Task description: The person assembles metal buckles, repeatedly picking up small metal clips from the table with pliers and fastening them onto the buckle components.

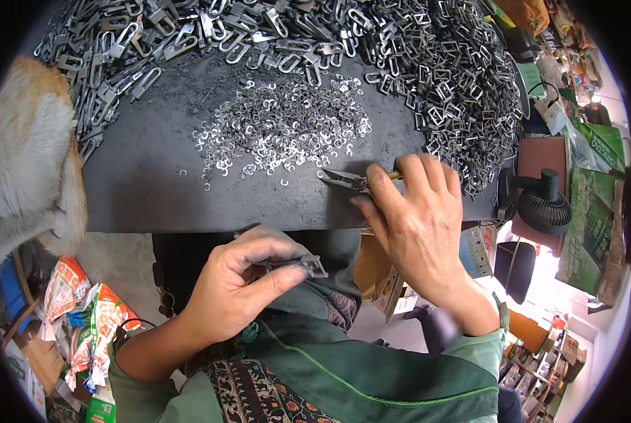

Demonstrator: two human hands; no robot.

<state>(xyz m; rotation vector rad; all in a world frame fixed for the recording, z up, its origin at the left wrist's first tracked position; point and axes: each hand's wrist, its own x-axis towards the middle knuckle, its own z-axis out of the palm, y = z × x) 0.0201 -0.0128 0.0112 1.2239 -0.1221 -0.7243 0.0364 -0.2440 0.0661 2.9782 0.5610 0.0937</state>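
Note:
My right hand (421, 211) is closed around a pair of pliers (347, 180) over the front of the dark table. The pliers' jaws point left, just below a heap of small silver C-shaped clips (287, 130), and part of a yellow handle shows at my fingers. My left hand (248, 275) pinches a dark metal frame piece (314, 266) between thumb and fingers, in front of the table edge. The rest of that piece is hidden inside the hand. I cannot tell whether a clip sits in the jaws.
Long slotted metal pieces (238, 32) are piled along the table's far side. Rectangular metal frames (449, 84) are heaped at the right. An orange-and-white furry animal (30, 155) is at the left edge. A small black fan (544, 204) stands at the right.

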